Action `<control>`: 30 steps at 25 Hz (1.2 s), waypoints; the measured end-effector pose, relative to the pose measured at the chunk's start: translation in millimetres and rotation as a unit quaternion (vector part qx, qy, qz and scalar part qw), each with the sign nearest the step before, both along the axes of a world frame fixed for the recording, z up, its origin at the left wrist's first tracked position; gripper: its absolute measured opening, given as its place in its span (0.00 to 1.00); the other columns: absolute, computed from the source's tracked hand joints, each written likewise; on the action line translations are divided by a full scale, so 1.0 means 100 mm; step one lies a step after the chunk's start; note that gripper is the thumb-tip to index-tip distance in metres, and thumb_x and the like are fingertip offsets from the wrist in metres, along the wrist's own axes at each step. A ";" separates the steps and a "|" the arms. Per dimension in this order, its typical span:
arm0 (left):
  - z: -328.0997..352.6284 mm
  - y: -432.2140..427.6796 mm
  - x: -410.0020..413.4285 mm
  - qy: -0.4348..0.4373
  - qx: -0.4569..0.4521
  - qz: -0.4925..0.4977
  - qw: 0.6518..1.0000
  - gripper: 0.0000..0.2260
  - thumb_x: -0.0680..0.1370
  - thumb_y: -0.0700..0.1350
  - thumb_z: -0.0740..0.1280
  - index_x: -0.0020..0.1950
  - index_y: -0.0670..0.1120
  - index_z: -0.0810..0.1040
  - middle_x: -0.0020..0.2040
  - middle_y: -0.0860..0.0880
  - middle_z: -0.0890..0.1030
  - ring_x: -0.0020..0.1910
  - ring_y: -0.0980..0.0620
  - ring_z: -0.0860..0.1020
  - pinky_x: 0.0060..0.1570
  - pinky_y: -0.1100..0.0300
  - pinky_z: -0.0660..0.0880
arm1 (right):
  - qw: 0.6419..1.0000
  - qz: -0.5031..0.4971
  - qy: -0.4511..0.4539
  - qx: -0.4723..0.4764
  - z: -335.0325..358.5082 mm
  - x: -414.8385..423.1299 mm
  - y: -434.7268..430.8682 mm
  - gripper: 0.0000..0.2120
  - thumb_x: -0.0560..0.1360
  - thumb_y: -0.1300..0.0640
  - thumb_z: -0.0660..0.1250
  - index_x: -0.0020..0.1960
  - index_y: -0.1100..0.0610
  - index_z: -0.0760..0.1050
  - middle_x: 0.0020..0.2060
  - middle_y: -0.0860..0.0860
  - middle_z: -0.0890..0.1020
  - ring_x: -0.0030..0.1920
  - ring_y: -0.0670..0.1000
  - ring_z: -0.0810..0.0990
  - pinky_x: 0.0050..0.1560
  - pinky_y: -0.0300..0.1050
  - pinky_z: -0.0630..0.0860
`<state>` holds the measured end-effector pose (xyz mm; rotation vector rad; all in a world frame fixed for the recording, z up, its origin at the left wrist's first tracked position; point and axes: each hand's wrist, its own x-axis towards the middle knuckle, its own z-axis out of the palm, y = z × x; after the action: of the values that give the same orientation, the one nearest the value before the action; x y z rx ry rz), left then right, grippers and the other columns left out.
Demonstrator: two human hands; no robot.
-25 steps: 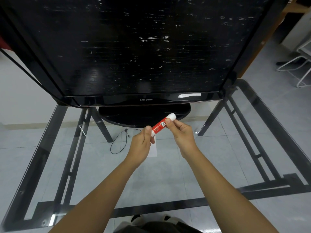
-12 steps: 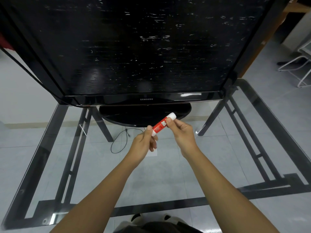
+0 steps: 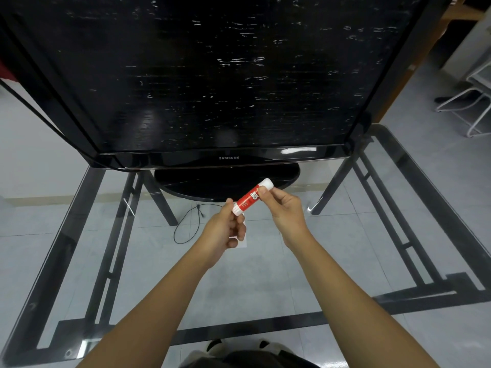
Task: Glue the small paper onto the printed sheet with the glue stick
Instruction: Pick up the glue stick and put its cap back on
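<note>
Presently: glue stick held in both hands, uncapping step (judged), nothing glued yet.
Item: red-and-white glue stick (image 3: 249,199), held aslant between the hands above the glass table (image 3: 265,282). Left hand (image 3: 225,232): thumb and fingers pinch the lower white end (image 3: 237,210). Right hand (image 3: 285,208): fingertips pinch the red barrel just below the upper white end (image 3: 266,184), which juts past them toward the Samsung television (image 3: 231,75). Small paper (image 3: 243,243): white slip lying on the glass directly under the left hand, mostly hidden by it. Printed sheet: not in view. Handling note: which end is the cap cannot be told. Advised: steady the barrel with one hand, pull the cap straight along the stick's axis with the other, and keep both hands over the table.
</note>
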<state>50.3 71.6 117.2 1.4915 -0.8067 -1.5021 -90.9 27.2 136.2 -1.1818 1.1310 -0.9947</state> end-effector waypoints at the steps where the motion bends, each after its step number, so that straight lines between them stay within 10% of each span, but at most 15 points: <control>1: 0.00 0.02 0.00 -0.055 -0.044 0.000 0.998 0.21 0.76 0.65 0.52 0.38 0.53 0.76 0.29 0.53 0.80 0.27 0.57 0.76 0.28 0.65 0.70 | 1.000 -0.007 0.001 0.000 0.00 -0.01 0.00 0.09 0.71 0.45 0.67 0.47 0.48 0.81 0.38 0.42 0.83 0.44 0.36 0.80 0.39 0.23 0.71; 8: -0.02 0.06 0.05 -0.266 -0.233 -0.021 0.935 0.14 0.75 0.61 0.54 0.47 0.54 0.72 0.38 0.55 0.79 0.35 0.63 0.77 0.35 0.74 0.71 | 1.000 -0.003 -0.005 -0.003 0.02 -0.03 -0.02 0.09 0.67 0.40 0.66 0.42 0.42 0.80 0.36 0.37 0.83 0.45 0.34 0.79 0.39 0.21 0.70; 15: 0.10 -0.04 0.03 0.018 0.042 0.000 0.999 0.24 0.78 0.62 0.52 0.36 0.47 0.76 0.25 0.50 0.75 0.26 0.55 0.73 0.28 0.63 0.66 | 0.999 0.031 -0.013 -0.010 0.00 -0.04 -0.04 0.11 0.70 0.44 0.66 0.45 0.48 0.82 0.38 0.41 0.84 0.45 0.37 0.80 0.42 0.23 0.71; 20: 0.04 0.06 0.05 -0.221 -0.192 -0.013 0.956 0.08 0.76 0.59 0.60 0.50 0.57 0.72 0.43 0.56 0.81 0.35 0.60 0.78 0.33 0.69 0.74 | 1.000 0.020 -0.015 -0.008 0.03 -0.08 -0.08 0.07 0.72 0.46 0.66 0.43 0.46 0.81 0.37 0.40 0.84 0.45 0.36 0.80 0.41 0.22 0.70; 24: 0.04 0.06 0.08 -0.342 -0.219 -0.072 0.911 0.13 0.76 0.62 0.52 0.50 0.56 0.69 0.40 0.58 0.78 0.35 0.59 0.77 0.33 0.69 0.72 | 0.999 0.028 -0.008 -0.013 0.02 -0.08 -0.09 0.08 0.73 0.46 0.66 0.41 0.47 0.82 0.36 0.42 0.84 0.44 0.38 0.81 0.42 0.24 0.71; 30: 0.05 0.06 0.04 -0.217 -0.199 -0.061 0.954 0.13 0.73 0.62 0.59 0.50 0.56 0.75 0.43 0.56 0.82 0.39 0.60 0.80 0.41 0.63 0.76 | 0.999 0.029 -0.008 -0.017 -0.05 -0.12 -0.11 0.09 0.73 0.46 0.66 0.44 0.48 0.82 0.38 0.43 0.84 0.46 0.39 0.81 0.42 0.24 0.71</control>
<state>54.0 78.1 122.2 1.4938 -1.3943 -1.0174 -102.6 16.0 131.5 -1.2254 1.0654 -0.9792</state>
